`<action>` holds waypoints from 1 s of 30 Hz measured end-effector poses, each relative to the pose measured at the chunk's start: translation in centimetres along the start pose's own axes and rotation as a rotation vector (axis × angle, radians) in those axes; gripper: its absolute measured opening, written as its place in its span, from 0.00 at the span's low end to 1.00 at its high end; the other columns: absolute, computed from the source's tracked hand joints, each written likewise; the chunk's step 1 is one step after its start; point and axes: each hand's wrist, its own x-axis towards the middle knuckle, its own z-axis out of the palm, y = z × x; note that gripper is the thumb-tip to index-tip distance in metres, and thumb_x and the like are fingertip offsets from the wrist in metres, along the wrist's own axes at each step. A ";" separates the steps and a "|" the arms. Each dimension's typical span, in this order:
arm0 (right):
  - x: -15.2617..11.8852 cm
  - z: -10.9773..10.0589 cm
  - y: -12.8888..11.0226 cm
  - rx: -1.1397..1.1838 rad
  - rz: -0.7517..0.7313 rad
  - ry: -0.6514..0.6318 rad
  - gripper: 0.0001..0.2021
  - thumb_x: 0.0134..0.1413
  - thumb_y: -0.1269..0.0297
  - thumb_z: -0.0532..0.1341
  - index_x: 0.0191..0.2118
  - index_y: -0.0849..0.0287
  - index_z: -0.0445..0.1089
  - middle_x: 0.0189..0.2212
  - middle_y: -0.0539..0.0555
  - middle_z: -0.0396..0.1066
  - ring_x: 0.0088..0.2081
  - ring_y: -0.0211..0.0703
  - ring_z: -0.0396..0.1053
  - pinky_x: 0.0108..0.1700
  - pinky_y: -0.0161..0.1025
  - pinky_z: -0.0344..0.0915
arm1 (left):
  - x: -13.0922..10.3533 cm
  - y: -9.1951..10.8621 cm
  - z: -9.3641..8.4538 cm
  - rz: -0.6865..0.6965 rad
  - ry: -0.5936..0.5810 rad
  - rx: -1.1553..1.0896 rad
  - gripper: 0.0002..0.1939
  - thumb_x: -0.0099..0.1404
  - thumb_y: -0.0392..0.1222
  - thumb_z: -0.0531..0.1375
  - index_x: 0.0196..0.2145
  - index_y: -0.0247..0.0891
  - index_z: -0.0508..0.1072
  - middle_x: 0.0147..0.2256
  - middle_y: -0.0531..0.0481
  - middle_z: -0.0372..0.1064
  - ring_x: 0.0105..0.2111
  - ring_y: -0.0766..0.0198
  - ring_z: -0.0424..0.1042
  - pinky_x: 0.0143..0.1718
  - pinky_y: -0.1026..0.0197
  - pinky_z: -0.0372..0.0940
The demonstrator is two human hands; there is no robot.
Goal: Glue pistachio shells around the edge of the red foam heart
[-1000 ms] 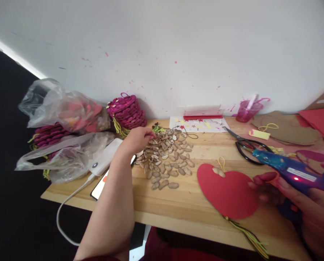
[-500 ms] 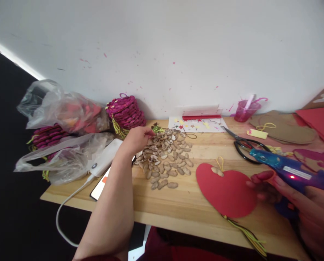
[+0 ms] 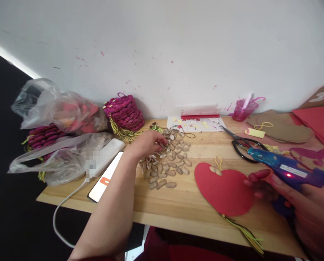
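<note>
Left hand (image 3: 146, 144) has moved rightward, to the far peanuts (image 3: 170, 173) — fingers bent, whether grasping one I cannot tell. Right hand (image 3: 304, 210) grips the gun (image 3: 280, 165) — beside the heart (image 3: 223, 190), near right.

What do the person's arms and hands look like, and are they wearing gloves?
The left hand has no glove, and no watch or bracelet shows on its wrist. The left forearm is bare, with a dark red cloth sleeve edge just showing at the bottom. The right hand is gloveless too; its sleeve is out of view.
</note>
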 end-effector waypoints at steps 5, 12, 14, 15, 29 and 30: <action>0.1 -0.1 0.0 0.022 0.036 -0.027 0.18 0.35 0.49 0.75 0.31 0.54 0.79 0.28 0.53 0.79 0.26 0.45 0.76 0.27 0.33 0.77 | 0.5 -0.6 0.5 -0.105 0.091 0.002 0.11 0.60 0.30 0.58 0.33 0.39 0.80 0.33 0.51 0.79 0.35 0.61 0.74 0.39 0.62 0.64; -0.1 0.3 -0.7 0.013 0.024 -0.001 0.19 0.32 0.47 0.75 0.28 0.54 0.79 0.27 0.55 0.80 0.26 0.47 0.76 0.27 0.34 0.77 | 0.1 -0.9 0.0 -0.051 -0.042 -0.415 0.06 0.61 0.42 0.61 0.33 0.37 0.75 0.28 0.53 0.73 0.29 0.65 0.68 0.34 0.64 0.61; -0.2 0.4 -0.8 0.008 0.044 0.003 0.19 0.31 0.46 0.75 0.28 0.54 0.79 0.29 0.56 0.80 0.27 0.47 0.77 0.27 0.35 0.77 | 0.0 -1.0 0.0 -0.037 -0.081 -0.537 0.08 0.60 0.44 0.62 0.33 0.36 0.74 0.29 0.53 0.71 0.29 0.67 0.67 0.33 0.65 0.60; -0.2 0.5 -0.8 0.007 0.051 0.000 0.20 0.31 0.45 0.75 0.29 0.54 0.79 0.29 0.57 0.81 0.27 0.48 0.77 0.27 0.35 0.77 | -0.1 -1.0 0.0 -0.036 -0.086 -0.591 0.09 0.60 0.45 0.63 0.34 0.36 0.74 0.29 0.53 0.71 0.29 0.67 0.66 0.33 0.65 0.60; 0.5 -0.1 0.4 0.042 0.004 -0.032 0.17 0.31 0.49 0.75 0.28 0.53 0.79 0.28 0.54 0.79 0.27 0.49 0.78 0.30 0.37 0.79 | -0.8 -1.8 -1.2 -0.148 -0.001 -0.298 0.08 0.58 0.45 0.61 0.32 0.37 0.75 0.27 0.52 0.72 0.29 0.64 0.68 0.32 0.64 0.61; 0.6 -0.3 0.7 0.065 -0.014 -0.024 0.16 0.33 0.51 0.75 0.30 0.53 0.79 0.28 0.53 0.80 0.27 0.49 0.78 0.29 0.37 0.79 | -0.9 -2.0 -1.4 -0.177 0.036 -0.248 0.07 0.58 0.44 0.61 0.31 0.37 0.75 0.27 0.52 0.73 0.29 0.63 0.69 0.32 0.63 0.61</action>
